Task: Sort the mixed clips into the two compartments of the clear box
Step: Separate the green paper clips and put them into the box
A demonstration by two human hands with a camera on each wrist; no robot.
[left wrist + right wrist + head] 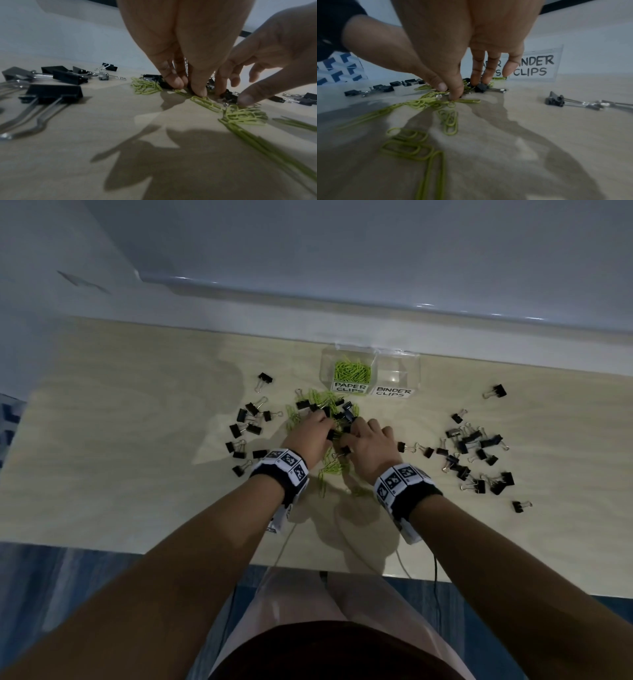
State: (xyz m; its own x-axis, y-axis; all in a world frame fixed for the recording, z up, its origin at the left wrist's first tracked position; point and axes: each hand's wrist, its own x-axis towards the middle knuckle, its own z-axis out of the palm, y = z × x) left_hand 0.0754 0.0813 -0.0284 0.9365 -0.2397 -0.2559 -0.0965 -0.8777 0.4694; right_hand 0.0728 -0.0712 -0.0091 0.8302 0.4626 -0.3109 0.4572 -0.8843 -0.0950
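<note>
A mixed pile of green paper clips (pixel 329 402) and black binder clips (pixel 344 410) lies in front of the clear box (pixel 414 364). Its "PAPER CLIPS" compartment (pixel 352 371) holds green clips, and the "BINDER CLIPS" compartment (pixel 397 374) shows none. Both hands are down in the pile, side by side. My left hand (pixel 188 88) pinches with curled fingertips at a dark binder clip lying on green clips (pixel 205 101). The thumb and forefinger of my right hand (pixel 452 93) pinch a small black binder clip (pixel 229 96) among green clips (pixel 448 119).
Black binder clips lie in a loose group to the left (pixel 246 426) and a bigger one to the right (pixel 476 453) on the pale wooden table (pixel 137 474). The box stands at the table's far edge against a white ledge. Cables hang over the near edge (pixel 404 563).
</note>
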